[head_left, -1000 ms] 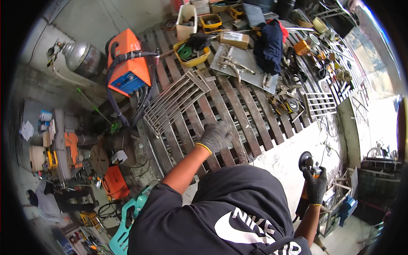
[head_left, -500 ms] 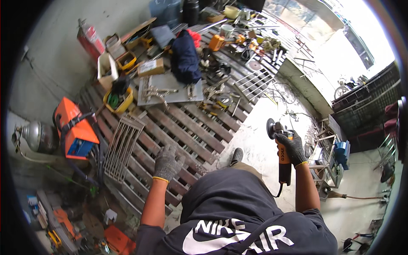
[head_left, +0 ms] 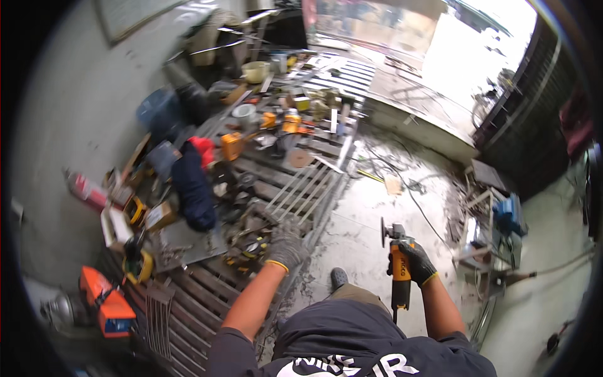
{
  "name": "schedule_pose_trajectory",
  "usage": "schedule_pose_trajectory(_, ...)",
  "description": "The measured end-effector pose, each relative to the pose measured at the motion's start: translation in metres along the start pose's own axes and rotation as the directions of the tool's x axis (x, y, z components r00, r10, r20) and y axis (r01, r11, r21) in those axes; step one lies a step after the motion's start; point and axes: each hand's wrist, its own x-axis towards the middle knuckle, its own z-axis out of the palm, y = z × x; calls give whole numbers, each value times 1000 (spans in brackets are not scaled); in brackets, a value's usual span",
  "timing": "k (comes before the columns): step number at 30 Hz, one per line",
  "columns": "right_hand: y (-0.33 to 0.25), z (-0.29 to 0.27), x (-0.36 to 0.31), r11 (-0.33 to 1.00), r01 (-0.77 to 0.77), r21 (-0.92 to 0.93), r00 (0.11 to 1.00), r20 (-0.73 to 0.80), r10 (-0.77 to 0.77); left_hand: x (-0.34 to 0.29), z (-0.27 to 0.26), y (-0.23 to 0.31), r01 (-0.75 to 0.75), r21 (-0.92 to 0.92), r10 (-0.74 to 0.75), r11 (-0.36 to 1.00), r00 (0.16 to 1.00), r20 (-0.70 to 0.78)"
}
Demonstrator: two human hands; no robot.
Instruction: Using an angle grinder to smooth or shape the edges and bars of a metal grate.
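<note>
My right hand (head_left: pixel 417 262), in a dark grey work glove with a yellow cuff, is wrapped round the orange and black body of an angle grinder (head_left: pixel 401 270). The grinder stands nearly upright, with its disc at the top left and its cord leaving below. My left hand (head_left: pixel 286 246), in a matching glove, is over the right edge of a slatted metal bench (head_left: pixel 217 298). Its fingers are stretched out and somewhat blurred, close to the near end of a small grille of metal bars (head_left: pixel 301 191). Contact with the grille cannot be made out.
Clamps, a dark blue cloth (head_left: pixel 193 188), a yellow tape measure and power tools crowd the bench. An orange machine (head_left: pixel 103 301) stands at left, near a fire extinguisher (head_left: pixel 85 188). Cables (head_left: pixel 418 204) trail over the floor. A metal stand with a blue vise-like tool (head_left: pixel 507 217) is at right.
The view has swung so the bench appears further left and lower. My left hand has moved from the near slats to beside the grille. The grinder stays in my right hand.
</note>
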Motion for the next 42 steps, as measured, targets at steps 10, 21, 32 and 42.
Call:
schedule_pose_trajectory(10,-47,-128,42,930,-75,359,993,117,35,216,3,47,332,90,-344,939,904,254)
schedule_pose_trajectory(21,-63,-169,97,930,-143,339,988,108,112,197,-62,70,254,-124,-217,959,943,252)
schedule_pose_trajectory(32,-74,-134,169,968,-249,39,940,249,232,-94,-118,18,-49,289,-96,956,879,467)
schedule_pose_trajectory(42,-61,-32,150,967,-93,-236,937,307,165,-302,-22,-116,-136,430,-117,892,851,512)
